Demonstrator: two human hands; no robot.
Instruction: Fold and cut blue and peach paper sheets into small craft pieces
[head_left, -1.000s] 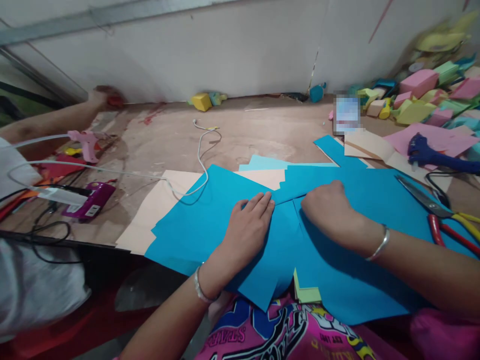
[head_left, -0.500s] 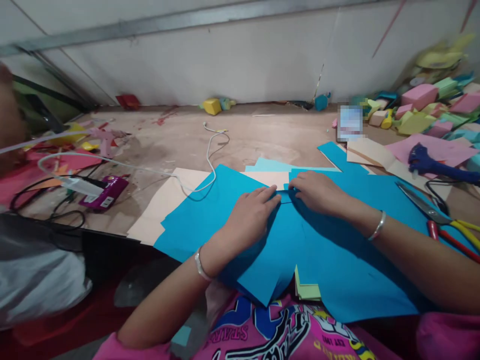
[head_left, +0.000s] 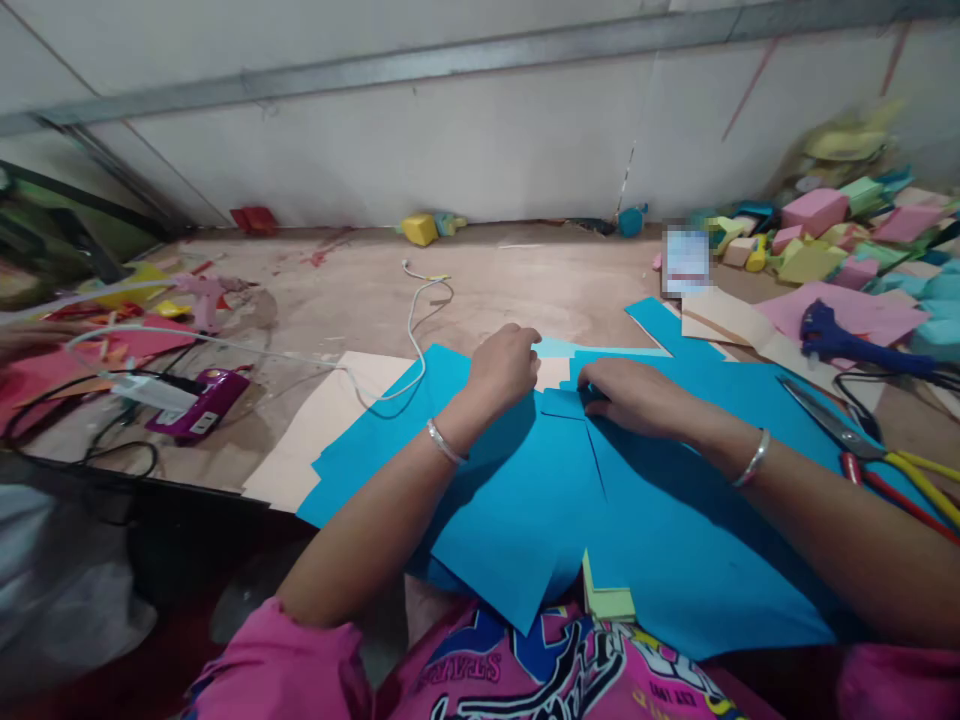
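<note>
Sheets of blue paper (head_left: 517,490) overlap in front of me, over peach paper (head_left: 300,435). My right hand (head_left: 630,395) is closed on a narrow folded strip at the upper edge of the blue paper, its fingertips curled under the fold. Close by on the left, my left hand (head_left: 504,365) hovers over the top edge of the sheets, fingers bent and slightly apart, with nothing visible in them. Scissors (head_left: 847,435) with red and yellow handles lie on the blue paper beside my right forearm.
A blue glue gun (head_left: 862,340) rests at right, below a heap of coloured paper shapes (head_left: 817,215). A phone-like object (head_left: 685,260) is blurred out. To the left are a white cable (head_left: 411,320), a purple power block (head_left: 202,405) and a pink glue gun (head_left: 210,295).
My left hand has lifted off the folded strip and moved up and slightly left, its fingers bending. My right hand stays at the fold. The view has shifted slightly.
</note>
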